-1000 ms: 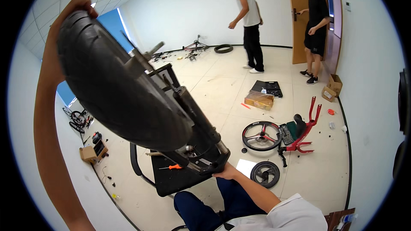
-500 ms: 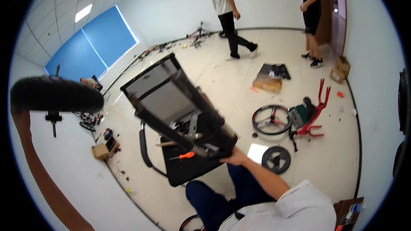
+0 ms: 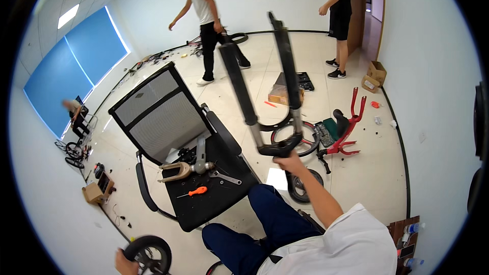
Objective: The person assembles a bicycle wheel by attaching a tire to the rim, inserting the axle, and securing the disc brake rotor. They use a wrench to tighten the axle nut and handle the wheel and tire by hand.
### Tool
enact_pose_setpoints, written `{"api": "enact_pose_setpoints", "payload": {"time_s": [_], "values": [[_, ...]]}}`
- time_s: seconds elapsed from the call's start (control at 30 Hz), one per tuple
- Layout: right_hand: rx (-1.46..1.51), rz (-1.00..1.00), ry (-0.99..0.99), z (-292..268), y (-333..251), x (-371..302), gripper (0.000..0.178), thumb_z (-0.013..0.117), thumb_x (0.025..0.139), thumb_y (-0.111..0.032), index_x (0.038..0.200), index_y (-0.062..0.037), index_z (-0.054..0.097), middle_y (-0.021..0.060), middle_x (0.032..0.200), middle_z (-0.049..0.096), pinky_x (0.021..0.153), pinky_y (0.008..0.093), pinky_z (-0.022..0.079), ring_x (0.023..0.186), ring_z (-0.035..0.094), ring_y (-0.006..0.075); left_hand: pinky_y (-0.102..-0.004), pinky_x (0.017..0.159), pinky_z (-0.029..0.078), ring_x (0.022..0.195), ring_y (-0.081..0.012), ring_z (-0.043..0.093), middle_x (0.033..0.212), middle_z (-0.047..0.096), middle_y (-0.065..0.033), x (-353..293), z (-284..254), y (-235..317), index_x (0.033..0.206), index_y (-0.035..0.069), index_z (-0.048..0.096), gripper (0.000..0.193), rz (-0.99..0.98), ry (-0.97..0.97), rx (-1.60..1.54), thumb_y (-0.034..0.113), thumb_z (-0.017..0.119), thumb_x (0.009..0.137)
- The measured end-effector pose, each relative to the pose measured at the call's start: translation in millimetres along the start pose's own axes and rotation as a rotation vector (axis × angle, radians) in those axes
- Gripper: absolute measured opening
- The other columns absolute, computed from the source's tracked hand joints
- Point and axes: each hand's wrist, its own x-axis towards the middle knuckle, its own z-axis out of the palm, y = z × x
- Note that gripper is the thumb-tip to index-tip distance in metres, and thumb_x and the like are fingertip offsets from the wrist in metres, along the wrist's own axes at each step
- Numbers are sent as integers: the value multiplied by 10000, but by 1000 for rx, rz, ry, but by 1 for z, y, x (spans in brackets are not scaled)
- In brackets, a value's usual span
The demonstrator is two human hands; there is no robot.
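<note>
My right hand (image 3: 290,164) is closed round the lower end of a black bicycle suspension fork (image 3: 288,66), its two legs pointing up and away from me. Low on the left, my left hand (image 3: 125,264) grips the tyre edge of a small black wheel (image 3: 164,247). Before my knees stands a black mesh office chair (image 3: 158,112). On its seat lie an orange-handled screwdriver (image 3: 198,190), an adjustable wrench (image 3: 226,177) and a pale, worn fork (image 3: 175,172) beside a grey metal part (image 3: 200,150).
Right of the fork, a red bicycle frame (image 3: 351,127) lies on the floor near a red-spoked wheel (image 3: 311,148) and a dark wheel (image 3: 305,193). Farther off are a cardboard box (image 3: 285,95), two standing people and a seated person (image 3: 76,117). Bottles (image 3: 413,228) stand at the lower right.
The wheel in my left hand has come down from the upper left to the lower left. My right hand has swung the fork rightward and more upright, uncovering the chair seat.
</note>
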Motion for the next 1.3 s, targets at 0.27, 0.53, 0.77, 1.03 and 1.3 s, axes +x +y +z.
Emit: {"api": "enact_pose_setpoints", "payload": {"time_s": [0.27, 0.53, 0.77, 1.03, 1.3], "values": [[-70, 140, 295, -83, 22, -35, 170, 688, 726, -4, 680, -81, 544, -19, 572, 493, 408, 268, 321, 447, 438, 95, -483, 807, 502, 938, -404, 623, 946, 654, -190, -106, 121, 14, 974, 38, 601, 535, -293, -593, -94, 315, 853, 593], [-110, 96, 468, -157, 62, -68, 225, 553, 862, -187, 652, -160, 478, -67, 491, 377, 331, 257, 216, 337, 313, 69, -458, 857, 510, 1053, -306, 594, 1093, 629, -101, -168, 273, 0, 1151, 143, 594, 504, -260, -809, 4, 147, 758, 674], [-235, 77, 493, -158, 53, -53, 181, 545, 806, -145, 667, -85, 447, -12, 439, 333, 296, 275, 262, 295, 328, 108, -446, 857, 500, 1064, -281, 589, 1118, 614, -59, -218, 291, 25, 1225, 170, 556, 613, -331, -1027, 13, 203, 799, 663], [-427, 53, 285, -116, 46, -44, 255, 549, 712, -102, 946, -5, 577, -2, 458, 409, 281, 257, 291, 295, 393, 116, -449, 860, 501, 1070, -308, 573, 1131, 581, -105, -219, 328, -17, 1171, 135, 536, 579, -434, -880, -43, 178, 804, 660], [-581, 61, 278, -52, 51, -72, 628, 618, 524, 52, 1129, -40, 478, 54, 729, 533, 348, 274, 358, 400, 463, 144, -461, 944, 480, 1123, -394, 549, 1208, 554, -190, -255, 329, -62, 1270, 37, 469, 690, -976, -628, -296, 191, 801, 686]]}}
